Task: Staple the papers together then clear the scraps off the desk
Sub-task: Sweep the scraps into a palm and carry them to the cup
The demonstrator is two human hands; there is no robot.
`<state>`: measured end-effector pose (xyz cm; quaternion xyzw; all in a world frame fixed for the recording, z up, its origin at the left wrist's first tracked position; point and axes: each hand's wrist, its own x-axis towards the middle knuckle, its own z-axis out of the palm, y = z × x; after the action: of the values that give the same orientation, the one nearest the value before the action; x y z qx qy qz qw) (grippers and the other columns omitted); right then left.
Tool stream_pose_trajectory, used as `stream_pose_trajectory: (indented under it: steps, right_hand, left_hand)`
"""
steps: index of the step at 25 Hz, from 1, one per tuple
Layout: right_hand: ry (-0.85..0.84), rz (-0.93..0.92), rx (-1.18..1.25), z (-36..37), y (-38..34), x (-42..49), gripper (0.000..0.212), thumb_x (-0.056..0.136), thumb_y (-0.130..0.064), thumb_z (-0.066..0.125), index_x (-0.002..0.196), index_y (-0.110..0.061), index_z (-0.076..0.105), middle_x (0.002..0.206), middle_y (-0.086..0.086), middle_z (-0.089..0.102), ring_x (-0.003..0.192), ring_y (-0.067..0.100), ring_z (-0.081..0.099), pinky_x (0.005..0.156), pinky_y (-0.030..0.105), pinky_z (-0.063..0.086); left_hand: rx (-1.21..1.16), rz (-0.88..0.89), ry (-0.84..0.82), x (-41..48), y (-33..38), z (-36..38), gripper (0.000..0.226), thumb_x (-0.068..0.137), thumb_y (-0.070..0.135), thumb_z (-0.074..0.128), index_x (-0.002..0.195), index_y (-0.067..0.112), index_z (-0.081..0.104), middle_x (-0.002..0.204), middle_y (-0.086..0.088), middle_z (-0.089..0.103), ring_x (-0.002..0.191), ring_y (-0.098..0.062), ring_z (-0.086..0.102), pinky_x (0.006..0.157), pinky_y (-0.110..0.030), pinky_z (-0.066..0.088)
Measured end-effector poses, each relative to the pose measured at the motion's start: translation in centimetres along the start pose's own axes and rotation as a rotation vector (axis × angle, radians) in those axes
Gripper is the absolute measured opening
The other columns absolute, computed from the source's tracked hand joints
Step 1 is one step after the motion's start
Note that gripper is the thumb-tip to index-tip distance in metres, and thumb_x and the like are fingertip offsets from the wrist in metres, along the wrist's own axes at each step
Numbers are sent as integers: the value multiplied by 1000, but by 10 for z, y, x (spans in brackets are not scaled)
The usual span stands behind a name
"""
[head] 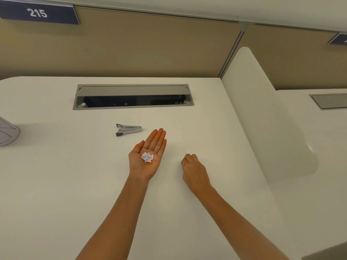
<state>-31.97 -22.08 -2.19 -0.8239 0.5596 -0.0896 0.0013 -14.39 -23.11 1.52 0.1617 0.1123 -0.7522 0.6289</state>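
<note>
My left hand [148, 154] lies palm up over the white desk [56, 184], fingers straight, carrying a small heap of round white paper scraps [147, 157] in the palm. My right hand [193, 169] is palm down on the desk to the right, its fingers curled, with the fingertips at a tiny dark speck [185, 153]; whether it pinches anything I cannot tell. A silver stapler [128, 129] with a black tip lies on the desk just beyond and left of my left hand. No stapled papers are in view.
An open grey cable tray [133, 97] is set into the desk at the back. A white divider panel [262, 109] rises on the right. A grey-white rounded object [8, 133] sits at the left edge. A tan partition wall stands behind.
</note>
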Motion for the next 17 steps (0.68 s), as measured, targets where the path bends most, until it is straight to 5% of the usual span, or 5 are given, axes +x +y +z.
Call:
stream_pose_trajectory:
  steps: [4, 7, 11, 17]
  right_hand:
    - [59, 76, 96, 10, 5, -2, 28, 53, 15, 79, 73, -3, 71, 76, 6, 67, 67, 21, 63, 47, 25, 54]
    - [66, 492, 578, -1, 7, 3, 18, 81, 5, 64, 90, -6, 74, 91, 2, 71, 84, 16, 65, 74, 18, 52]
    - [51, 919, 1144, -14, 21, 7, 16, 81, -1, 69, 86, -14, 76, 86, -4, 74, 85, 13, 70, 80, 16, 54]
    - [69, 996, 1715, -46, 20, 13, 14, 82, 8, 67, 89, -1, 74, 92, 11, 74, 89, 20, 70, 81, 23, 58]
  left_hand:
    - [-1, -6, -4, 0, -2, 0, 48, 96, 19, 33, 116, -8, 67, 133, -22, 60, 123, -36, 58, 103, -45, 47]
    - [-5, -8, 6, 0, -1, 0, 50, 100, 20, 29, 117, -8, 66, 134, -23, 59, 123, -36, 58, 103, -46, 46]
    - [7, -14, 25, -1, -1, -1, 50, 100, 21, 29, 117, -7, 66, 134, -22, 59, 123, -36, 59, 104, -44, 46]
    - [-1, -16, 40, 2, -3, -1, 51, 100, 22, 28, 118, -7, 66, 133, -22, 60, 123, -36, 59, 104, -46, 45]
